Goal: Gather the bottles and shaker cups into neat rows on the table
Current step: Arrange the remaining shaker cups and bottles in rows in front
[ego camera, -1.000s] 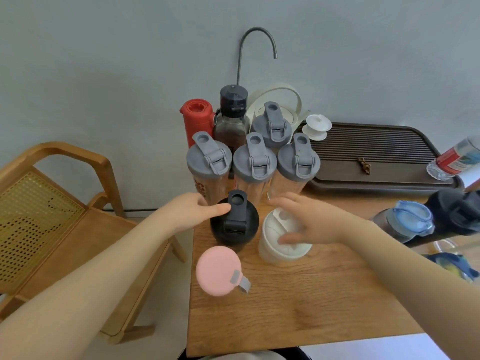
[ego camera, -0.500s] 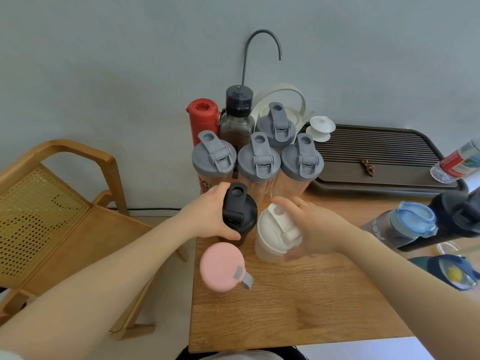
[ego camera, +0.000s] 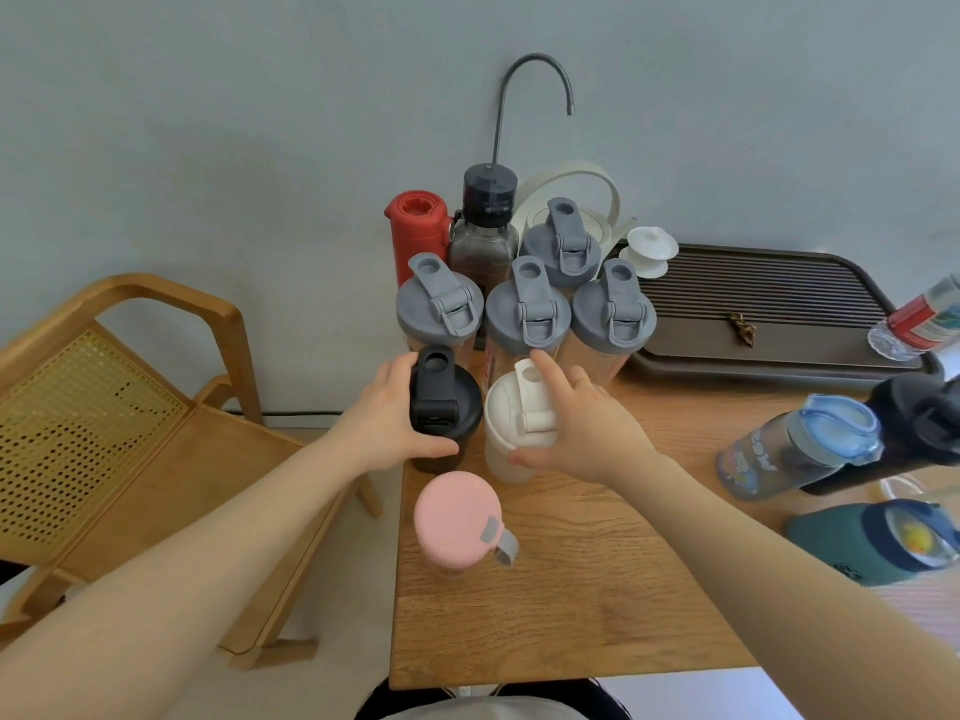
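Note:
My left hand [ego camera: 387,426] grips the black shaker cup [ego camera: 441,407] from its left side. My right hand [ego camera: 582,428] wraps the white shaker cup [ego camera: 511,423] from the right. Both cups stand upright side by side, right behind them a row of three grey-lidded shakers [ego camera: 524,314]. A fourth grey-lidded shaker [ego camera: 563,246], a dark bottle [ego camera: 485,231] and a red bottle [ego camera: 418,231] stand further back. A pink-lidded cup [ego camera: 457,519] stands alone in front of the black cup.
At the right edge stand a blue-lidded bottle [ego camera: 800,454], a black bottle [ego camera: 914,423], a teal bottle [ego camera: 878,543] and a clear red-labelled bottle [ego camera: 919,324]. A dark tea tray [ego camera: 779,324] lies back right, a wooden chair [ego camera: 130,433] stands left of the wooden table [ego camera: 571,605].
Both hands have slid the black and white cups back toward the grey-lidded row; the left hand went from touching the black cup to gripping it.

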Available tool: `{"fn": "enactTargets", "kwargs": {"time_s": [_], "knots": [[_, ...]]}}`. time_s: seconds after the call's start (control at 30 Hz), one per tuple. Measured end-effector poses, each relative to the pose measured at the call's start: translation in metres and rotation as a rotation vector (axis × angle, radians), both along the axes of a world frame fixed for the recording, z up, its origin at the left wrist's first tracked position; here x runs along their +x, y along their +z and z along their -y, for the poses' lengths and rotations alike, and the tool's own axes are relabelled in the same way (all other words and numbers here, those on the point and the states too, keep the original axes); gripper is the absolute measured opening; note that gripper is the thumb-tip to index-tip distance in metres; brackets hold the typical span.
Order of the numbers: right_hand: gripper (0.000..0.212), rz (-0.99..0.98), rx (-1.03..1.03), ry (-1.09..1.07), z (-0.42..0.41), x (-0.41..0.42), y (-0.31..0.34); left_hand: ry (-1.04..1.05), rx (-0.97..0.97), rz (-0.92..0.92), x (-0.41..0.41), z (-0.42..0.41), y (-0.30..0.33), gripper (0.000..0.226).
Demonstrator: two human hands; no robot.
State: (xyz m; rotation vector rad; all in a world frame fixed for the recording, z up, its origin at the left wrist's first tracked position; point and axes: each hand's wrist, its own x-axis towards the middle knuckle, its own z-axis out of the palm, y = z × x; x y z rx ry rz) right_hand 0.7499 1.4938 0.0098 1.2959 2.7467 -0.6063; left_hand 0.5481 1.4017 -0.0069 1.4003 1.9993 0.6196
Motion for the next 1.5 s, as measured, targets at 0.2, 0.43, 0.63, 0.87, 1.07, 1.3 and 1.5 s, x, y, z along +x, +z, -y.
{"fn": "enactTargets", "kwargs": {"time_s": [0.2, 0.43, 0.63, 0.87, 1.07, 1.3, 1.5], "knots": [[0.111, -0.053, 0.023, -0.059, 0.006, 0.001, -0.002, -0.002, -0.047, 0.021, 0.0, 0.003, 0.001, 0.105], [0.104, -0.158, 0.158, -0.061, 0.015, 0.022, 0.004, 0.2, 0.311, -0.158, 0.019, 0.009, 0.025, 0.06], [0.056, -0.338, 0.351, -0.011, 0.008, 0.079, 0.036, -0.183, 0.58, -0.097, 0.084, -0.027, 0.071, 0.027], [0.031, -0.51, 0.6, -0.327, -0.017, 0.205, 0.063, -0.563, 0.417, 0.004, 0.212, -0.09, 0.078, 0.043], [0.07, -0.269, 0.261, -0.666, -0.063, 0.304, 0.052, -0.47, 0.239, -0.074, 0.292, -0.138, 0.056, 0.068], [0.056, -0.342, 0.553, -0.531, -0.104, 0.35, 0.062, -0.436, 0.225, -0.136, 0.355, -0.164, 0.046, 0.087], [0.074, -0.578, 0.306, -0.638, -0.118, 0.435, 0.055, -0.396, 0.264, -0.149, 0.409, -0.196, 0.056, 0.096]]}}
